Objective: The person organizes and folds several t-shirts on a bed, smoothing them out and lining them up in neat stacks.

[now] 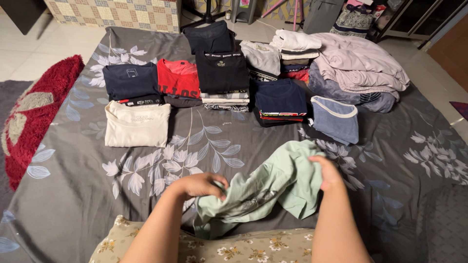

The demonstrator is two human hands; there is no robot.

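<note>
A crumpled pale green garment (273, 187) lies on the grey leaf-patterned bedsheet (78, 195) right in front of me. My left hand (202, 185) grips a bunched fold at its left side. My right hand (327, 173) clutches its right edge, fingers curled into the cloth. Both forearms reach in from the bottom of the view.
Folded stacks line the far half: cream shirt (136, 124), navy shirt (130, 80), red shirt (178, 80), black shirts (222, 70), dark blue pile (280, 100), blue garment (335, 119). An unfolded lilac heap (360, 65) sits back right. A red cushion (39, 112) lies left; a floral pillow (243, 246) nearest me.
</note>
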